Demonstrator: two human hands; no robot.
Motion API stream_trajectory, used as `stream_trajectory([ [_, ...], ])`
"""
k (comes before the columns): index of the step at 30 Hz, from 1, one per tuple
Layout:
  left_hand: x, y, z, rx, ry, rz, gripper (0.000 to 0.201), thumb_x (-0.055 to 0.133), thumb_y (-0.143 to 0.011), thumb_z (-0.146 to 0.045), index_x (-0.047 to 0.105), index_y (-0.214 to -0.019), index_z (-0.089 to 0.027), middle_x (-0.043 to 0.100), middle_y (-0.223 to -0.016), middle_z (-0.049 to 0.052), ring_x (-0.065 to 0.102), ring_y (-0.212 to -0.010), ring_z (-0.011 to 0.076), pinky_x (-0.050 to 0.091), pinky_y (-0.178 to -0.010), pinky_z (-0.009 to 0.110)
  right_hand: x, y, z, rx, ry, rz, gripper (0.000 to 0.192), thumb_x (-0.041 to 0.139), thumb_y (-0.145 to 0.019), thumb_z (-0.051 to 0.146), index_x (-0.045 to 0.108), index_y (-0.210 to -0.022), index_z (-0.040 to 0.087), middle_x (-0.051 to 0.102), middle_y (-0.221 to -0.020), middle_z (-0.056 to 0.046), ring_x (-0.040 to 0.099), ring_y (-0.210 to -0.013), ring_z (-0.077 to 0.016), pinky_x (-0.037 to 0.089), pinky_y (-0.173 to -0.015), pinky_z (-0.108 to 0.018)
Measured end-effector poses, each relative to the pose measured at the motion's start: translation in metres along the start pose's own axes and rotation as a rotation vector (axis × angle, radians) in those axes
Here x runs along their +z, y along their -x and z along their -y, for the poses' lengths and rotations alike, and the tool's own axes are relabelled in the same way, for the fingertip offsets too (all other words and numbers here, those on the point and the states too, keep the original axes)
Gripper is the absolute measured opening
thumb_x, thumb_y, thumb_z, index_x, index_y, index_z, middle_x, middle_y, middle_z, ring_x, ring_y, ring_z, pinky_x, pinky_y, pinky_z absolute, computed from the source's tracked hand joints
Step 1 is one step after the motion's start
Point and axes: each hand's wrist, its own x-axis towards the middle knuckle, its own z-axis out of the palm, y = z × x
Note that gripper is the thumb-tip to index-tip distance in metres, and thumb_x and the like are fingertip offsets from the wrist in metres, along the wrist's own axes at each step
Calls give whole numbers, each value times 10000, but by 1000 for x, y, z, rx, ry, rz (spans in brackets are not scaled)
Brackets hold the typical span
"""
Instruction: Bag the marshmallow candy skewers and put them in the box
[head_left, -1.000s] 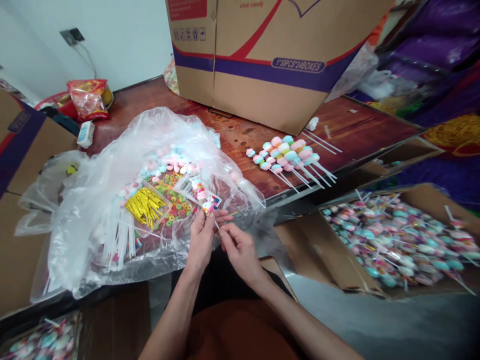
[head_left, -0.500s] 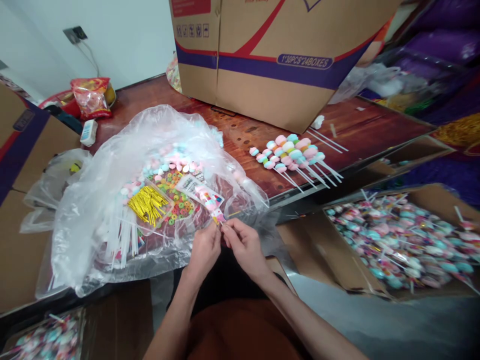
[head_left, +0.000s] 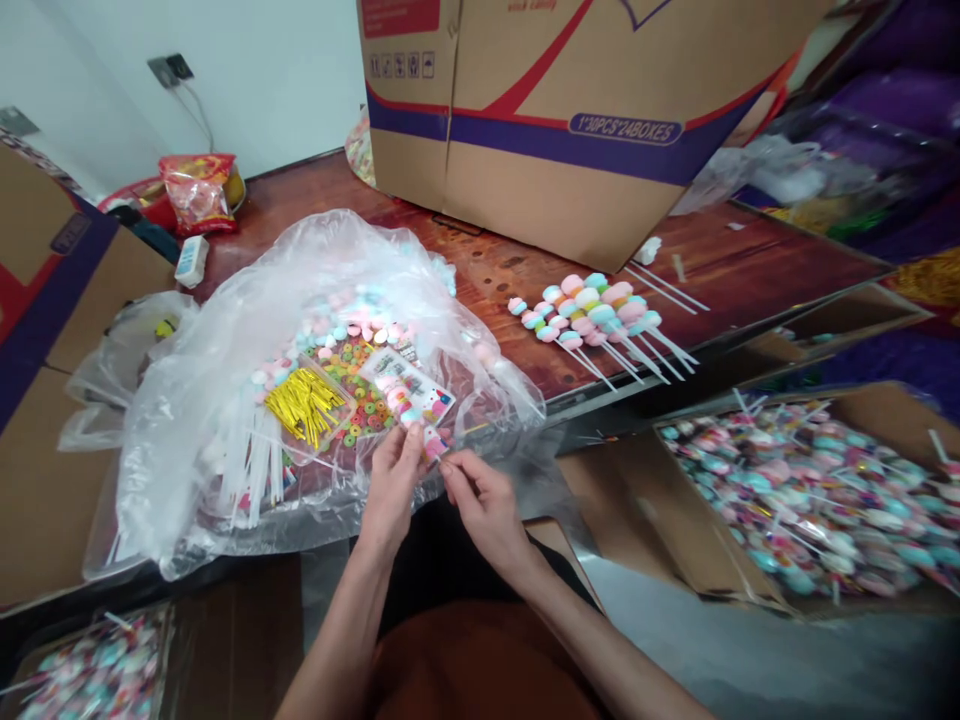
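Two hands at the near edge of the counter (head_left: 517, 270): left hand (head_left: 394, 480) and right hand (head_left: 480, 500) both pinched on one small wrapped candy stick (head_left: 433, 443), beside the clear plastic bag (head_left: 225, 400) with gold twist ties (head_left: 304, 400). Farther right, finished marshmallow skewers (head_left: 592, 310); beyond, a big cardboard box (head_left: 570, 110).

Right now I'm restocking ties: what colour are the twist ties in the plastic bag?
Shiny gold twist ties, clearest in the head view.
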Motion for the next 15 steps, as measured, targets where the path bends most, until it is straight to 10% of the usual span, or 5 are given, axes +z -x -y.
stream_trajectory([
  [15, 2, 11, -5, -35, 262, 69, 283, 773, -792, -391, 765, -944, -153, 760, -881, 97, 680, -767, 195, 522, -674, 290, 9, -2, 1, 116, -76, 83, 357, 471, -979, 405, 497, -688, 201, 427, -566, 57, 395, -524, -101, 334, -531, -229],
])
